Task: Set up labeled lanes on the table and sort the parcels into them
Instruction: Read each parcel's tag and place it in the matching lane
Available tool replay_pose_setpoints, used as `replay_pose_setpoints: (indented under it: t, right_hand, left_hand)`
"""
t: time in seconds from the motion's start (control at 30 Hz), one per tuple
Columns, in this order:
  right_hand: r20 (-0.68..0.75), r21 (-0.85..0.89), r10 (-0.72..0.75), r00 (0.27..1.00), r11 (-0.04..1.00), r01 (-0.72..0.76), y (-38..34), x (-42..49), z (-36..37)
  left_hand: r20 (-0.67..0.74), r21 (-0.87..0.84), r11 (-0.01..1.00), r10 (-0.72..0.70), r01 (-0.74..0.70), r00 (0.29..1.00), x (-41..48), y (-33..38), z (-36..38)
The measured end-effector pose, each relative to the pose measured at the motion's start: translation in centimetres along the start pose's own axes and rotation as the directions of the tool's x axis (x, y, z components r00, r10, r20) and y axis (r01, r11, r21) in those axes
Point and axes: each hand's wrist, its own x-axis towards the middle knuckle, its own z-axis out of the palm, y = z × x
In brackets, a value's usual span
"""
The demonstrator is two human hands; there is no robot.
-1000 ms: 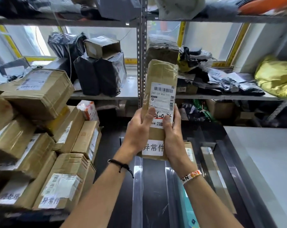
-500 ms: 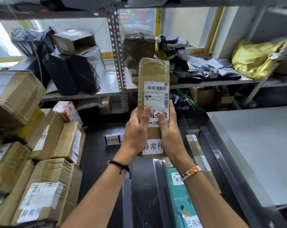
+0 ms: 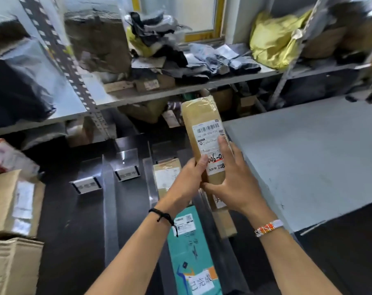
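Holding a long brown parcel (image 3: 204, 133) up in the air, tipped a little, above the right end of the lanes (image 3: 129, 220) on the black table (image 3: 70, 241), close to the grey tabletop (image 3: 308, 156). Gripping its lower left edge with the left hand (image 3: 187, 182): thumb on the front, other fingers curled round the back. Pressing on the front with the right hand (image 3: 234, 184): fingers straight and spread apart, pointer finger flat on the white label (image 3: 208, 141), thumb stuck out to the left.

Looks like a cardboard box, long and thin, with flat sides and hard corners. Wrapped in shiny clear tape, so probably a bit slippery. Seems stiff, not squishy. Probably light, going by how it stays up when held only at the low end. Best to hold the long edges near the middle, not the taped top. Can't tell if anything inside breaks, so better to set it down gently.

Below: see-through plastic walls (image 3: 109, 209) standing between the lanes, smooth and shiny. Two little sign stands (image 3: 86, 185) at the far ends. Lying in the lanes: a small brown parcel (image 3: 167, 177), a smooth teal parcel (image 3: 191, 252) and another brown parcel (image 3: 225, 224) right under the hands. Rough cardboard boxes (image 3: 12, 205) piled at the left. Crinkly bags on the metal shelf (image 3: 53, 116) behind.
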Motion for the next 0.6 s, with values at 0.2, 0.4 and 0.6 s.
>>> replay_pose_setpoints:
  t: [0.2, 0.4, 0.6]
  right_hand:
    - [0.176, -0.052, 0.195, 0.965, 0.981, -0.189, 9.8, 1.1, 0.9]
    - [0.346, -0.078, 0.282, 0.895, 0.959, -0.272, 14.3, 1.2, 4.7]
    - [0.379, -0.092, 0.317, 0.87, 0.948, -0.306, 16.1, 1.8, 7.6]
  left_hand:
    - [-0.184, 0.586, 0.81, 0.094, 0.033, 0.978, 3.3, -6.0, 3.2]
    - [-0.236, 0.65, 0.734, -0.052, 0.197, 0.97, 4.6, -10.0, 3.4]
    - [-0.261, 0.646, 0.738, -0.028, 0.196, 0.965, 4.8, -9.9, 3.6]
